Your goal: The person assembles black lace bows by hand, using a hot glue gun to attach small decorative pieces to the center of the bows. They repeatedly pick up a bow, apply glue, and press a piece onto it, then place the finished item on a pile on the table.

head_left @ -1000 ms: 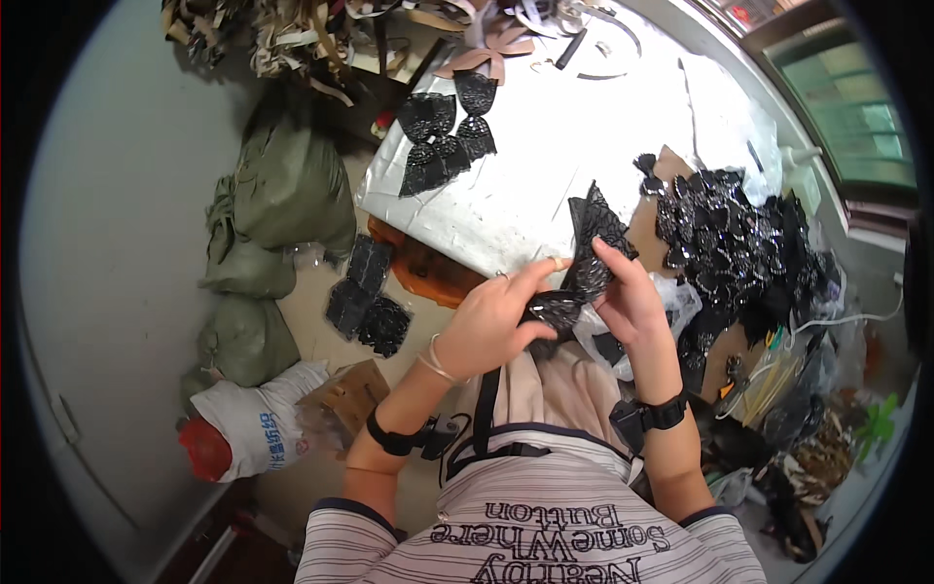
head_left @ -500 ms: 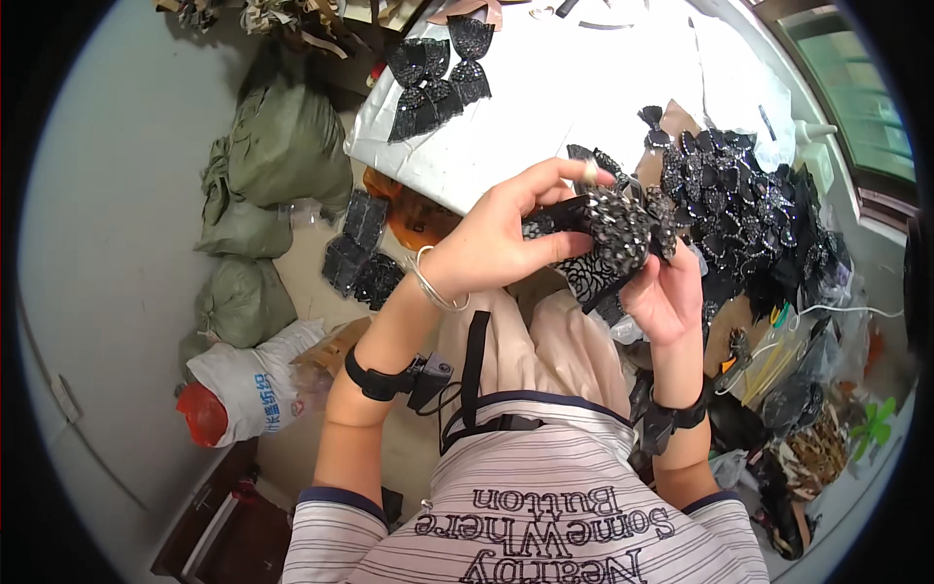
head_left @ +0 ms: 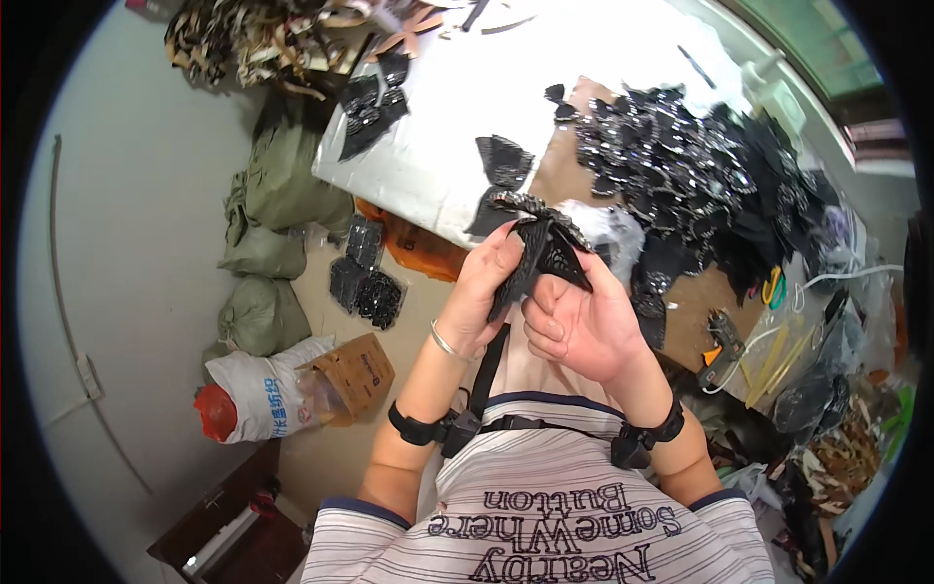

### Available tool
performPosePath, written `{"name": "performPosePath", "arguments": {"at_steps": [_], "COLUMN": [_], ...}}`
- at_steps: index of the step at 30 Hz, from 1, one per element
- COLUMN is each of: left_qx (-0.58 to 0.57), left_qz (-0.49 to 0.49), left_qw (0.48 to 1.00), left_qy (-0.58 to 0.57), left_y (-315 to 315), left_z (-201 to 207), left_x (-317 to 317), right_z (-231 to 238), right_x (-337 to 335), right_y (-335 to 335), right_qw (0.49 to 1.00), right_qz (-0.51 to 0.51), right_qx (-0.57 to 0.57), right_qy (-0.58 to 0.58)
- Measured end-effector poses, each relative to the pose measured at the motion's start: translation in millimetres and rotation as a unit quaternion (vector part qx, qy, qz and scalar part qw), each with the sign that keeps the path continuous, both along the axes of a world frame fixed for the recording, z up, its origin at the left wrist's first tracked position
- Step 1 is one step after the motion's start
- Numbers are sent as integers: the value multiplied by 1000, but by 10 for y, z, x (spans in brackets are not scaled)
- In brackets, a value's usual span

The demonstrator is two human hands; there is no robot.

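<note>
While the person's left hand (head_left: 479, 290) is pinching one side of a black beaded bow (head_left: 535, 255), the right hand (head_left: 595, 329) is gripping the other side with curled fingers; together they are holding it near the edge of the white table (head_left: 438, 146), and a glue gun (head_left: 721, 339) is lying to the person's right.
</note>
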State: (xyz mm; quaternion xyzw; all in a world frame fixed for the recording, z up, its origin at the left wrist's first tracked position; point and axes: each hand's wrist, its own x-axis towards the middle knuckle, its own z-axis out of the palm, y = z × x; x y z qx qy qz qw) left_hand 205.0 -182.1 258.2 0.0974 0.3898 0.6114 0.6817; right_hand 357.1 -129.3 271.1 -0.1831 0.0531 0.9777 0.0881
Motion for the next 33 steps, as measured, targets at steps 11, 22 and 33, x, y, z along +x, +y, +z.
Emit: {"name": "performPosePath", "arguments": {"at_steps": [11,22,33], "left_qx": [-121,-151,-151], "left_qz": [15,63,41], "left_qw": [953,841,789], "left_qy": [-279,-516,-594], "left_y": [-160,-72,9], "left_z": [9,446,483], "left_x": [1380,1854,1928], "right_z": [-456,-3216,-818], "right_x": [2776,4694,3601], "right_y": [-162,-1212,-972], "right_qw": [886,515,777], "right_qz": [-189,-1,-426], "right_qx": [295,281,225], "right_qy": [-303,-810,-406]}}
